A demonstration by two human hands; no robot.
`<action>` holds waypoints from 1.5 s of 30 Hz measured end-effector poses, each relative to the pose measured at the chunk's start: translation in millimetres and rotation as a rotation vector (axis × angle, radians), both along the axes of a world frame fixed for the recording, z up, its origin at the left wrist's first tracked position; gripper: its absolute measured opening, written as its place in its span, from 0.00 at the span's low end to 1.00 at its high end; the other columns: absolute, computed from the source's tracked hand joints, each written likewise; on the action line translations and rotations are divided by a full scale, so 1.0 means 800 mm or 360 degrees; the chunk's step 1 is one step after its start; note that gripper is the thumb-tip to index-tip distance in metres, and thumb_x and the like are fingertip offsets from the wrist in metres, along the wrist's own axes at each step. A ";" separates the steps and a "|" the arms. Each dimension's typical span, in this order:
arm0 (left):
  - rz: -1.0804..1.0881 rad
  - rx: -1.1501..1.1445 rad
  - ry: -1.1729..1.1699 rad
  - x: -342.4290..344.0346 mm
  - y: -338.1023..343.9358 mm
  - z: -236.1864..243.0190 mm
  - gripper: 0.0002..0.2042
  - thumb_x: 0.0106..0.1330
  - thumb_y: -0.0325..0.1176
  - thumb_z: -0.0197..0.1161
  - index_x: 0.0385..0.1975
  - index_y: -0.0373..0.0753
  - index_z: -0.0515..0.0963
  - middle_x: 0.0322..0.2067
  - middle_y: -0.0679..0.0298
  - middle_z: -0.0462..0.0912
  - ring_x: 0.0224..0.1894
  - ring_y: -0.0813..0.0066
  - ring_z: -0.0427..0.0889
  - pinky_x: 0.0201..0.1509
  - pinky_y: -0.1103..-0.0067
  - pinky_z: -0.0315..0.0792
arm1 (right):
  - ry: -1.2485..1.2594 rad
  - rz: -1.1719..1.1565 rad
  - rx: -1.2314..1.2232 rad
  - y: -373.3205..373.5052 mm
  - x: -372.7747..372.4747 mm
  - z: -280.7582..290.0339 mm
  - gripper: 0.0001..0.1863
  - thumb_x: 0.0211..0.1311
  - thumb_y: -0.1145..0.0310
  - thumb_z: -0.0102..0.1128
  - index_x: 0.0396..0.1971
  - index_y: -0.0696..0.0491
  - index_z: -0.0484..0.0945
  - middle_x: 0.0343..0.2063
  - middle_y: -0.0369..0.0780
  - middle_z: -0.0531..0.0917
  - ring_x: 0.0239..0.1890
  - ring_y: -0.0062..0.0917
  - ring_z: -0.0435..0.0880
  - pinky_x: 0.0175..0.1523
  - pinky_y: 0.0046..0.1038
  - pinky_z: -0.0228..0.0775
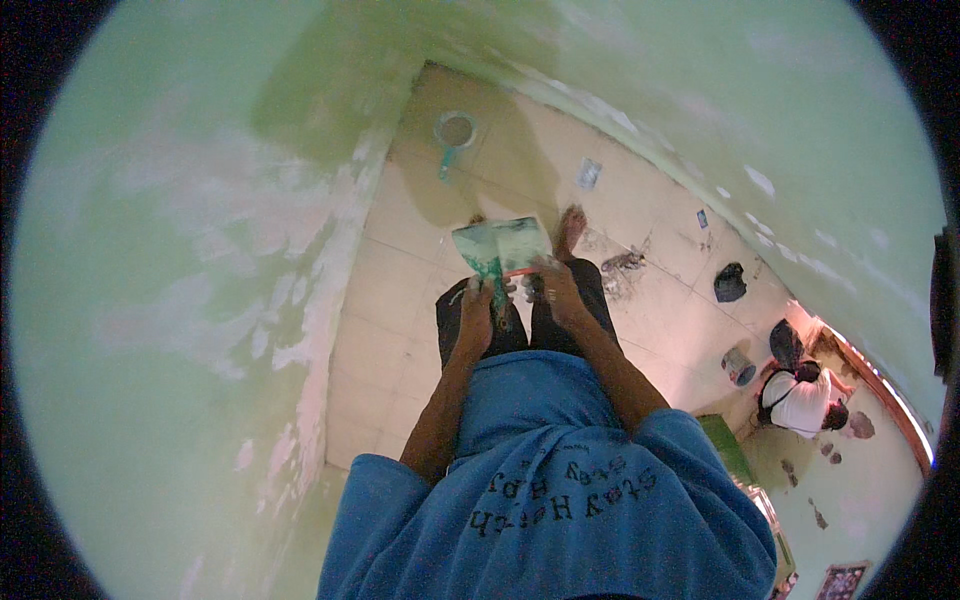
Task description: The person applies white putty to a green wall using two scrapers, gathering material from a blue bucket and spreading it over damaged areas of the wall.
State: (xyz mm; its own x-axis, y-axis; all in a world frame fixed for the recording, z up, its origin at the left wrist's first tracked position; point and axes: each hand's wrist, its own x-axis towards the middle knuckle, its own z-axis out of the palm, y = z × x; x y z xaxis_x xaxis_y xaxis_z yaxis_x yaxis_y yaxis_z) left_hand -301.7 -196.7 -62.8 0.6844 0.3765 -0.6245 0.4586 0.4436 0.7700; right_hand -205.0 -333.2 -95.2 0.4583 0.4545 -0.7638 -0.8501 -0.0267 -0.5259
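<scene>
Low in front of my thighs, my left hand [477, 312] is closed round the green handle of a putty knife [474, 243], its wide blade smeared pale green and pointing away from me. My right hand [556, 290] grips a second wide putty knife [524, 243] by its red edge. The two blades meet side by side or slightly overlap; which lies on top I cannot tell. Fingers of both hands are partly hidden and a little blurred. My bare feet are on the floor just beyond the blades.
Patchy green walls [200, 250] rise on the left and far right. On the tiled floor lie a round pan [457, 129] with a teal handle, a packet [588, 173], dark debris [624, 262] and a black bag [730, 283]. A bucket [739, 367] stands near a crouching person [800, 402].
</scene>
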 end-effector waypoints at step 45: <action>0.0786 0.0965 -0.0260 0.174 -0.048 -0.525 0.26 0.57 0.24 0.61 0.55 0.29 0.59 0.29 0.62 0.72 0.26 0.76 0.73 0.27 0.81 0.73 | -0.1571 -0.0135 -0.1429 -0.283 0.284 -0.941 0.42 0.40 0.57 0.72 0.55 0.56 0.61 0.42 0.45 0.73 0.46 0.40 0.73 0.47 0.39 0.67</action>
State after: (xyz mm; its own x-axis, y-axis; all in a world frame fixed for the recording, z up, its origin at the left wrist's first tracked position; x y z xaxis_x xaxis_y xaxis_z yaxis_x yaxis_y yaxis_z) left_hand -162.2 -234.9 -482.6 0.4150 0.9019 -0.1197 0.1786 0.0482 0.9827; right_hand 22.1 -559.5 -848.4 0.9897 -0.0848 -0.1154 -0.1427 -0.6513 -0.7453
